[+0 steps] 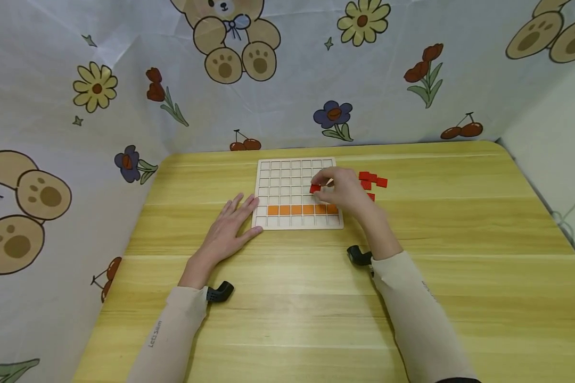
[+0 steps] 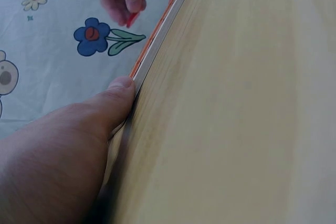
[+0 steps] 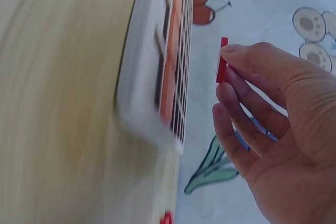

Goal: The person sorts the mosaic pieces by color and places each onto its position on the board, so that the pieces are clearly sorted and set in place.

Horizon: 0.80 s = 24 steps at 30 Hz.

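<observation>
One red square tile [image 1: 314, 189] is pinched by the right grip [image 1: 344, 187], nearly closed, between thumb and fingers. It is held above the grid board [image 1: 280, 182], not touching, beyond the row of orange tiles [image 1: 296, 210]; no clear long axis is shown. The board's left edge is touched by the left grip [image 1: 224, 232], whose fingers are extended.
</observation>
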Tool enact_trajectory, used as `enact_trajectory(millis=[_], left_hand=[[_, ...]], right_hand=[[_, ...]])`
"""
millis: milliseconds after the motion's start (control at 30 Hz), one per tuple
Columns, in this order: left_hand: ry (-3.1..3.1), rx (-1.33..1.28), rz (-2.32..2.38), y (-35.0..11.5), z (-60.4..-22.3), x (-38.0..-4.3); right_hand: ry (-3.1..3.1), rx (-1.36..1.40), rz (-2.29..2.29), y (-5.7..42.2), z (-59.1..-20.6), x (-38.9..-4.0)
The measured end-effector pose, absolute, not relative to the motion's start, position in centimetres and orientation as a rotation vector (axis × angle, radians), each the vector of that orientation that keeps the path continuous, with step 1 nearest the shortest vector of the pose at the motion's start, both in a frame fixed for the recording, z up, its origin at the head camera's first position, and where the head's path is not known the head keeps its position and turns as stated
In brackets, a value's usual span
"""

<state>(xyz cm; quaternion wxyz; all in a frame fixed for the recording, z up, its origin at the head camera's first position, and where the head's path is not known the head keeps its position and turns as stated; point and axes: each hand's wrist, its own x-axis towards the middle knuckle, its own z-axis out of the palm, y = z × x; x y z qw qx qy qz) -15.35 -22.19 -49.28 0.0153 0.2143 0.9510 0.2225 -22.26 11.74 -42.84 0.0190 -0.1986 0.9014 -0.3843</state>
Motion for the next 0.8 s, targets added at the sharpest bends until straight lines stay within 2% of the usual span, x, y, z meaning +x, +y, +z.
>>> enact_trajectory(millis=[533, 800], left_hand=[[2.957, 0.655, 0.697, -22.2, -49.4, -15.4], [2.964, 0.651, 0.677, -22.3, -49.3, -15.5]], right_hand=[[2.744, -0.752, -1.143, 3.2, -42.9, -22.8], [2.720, -0.742, -1.058, 1.8, -44.4, -23.1]])
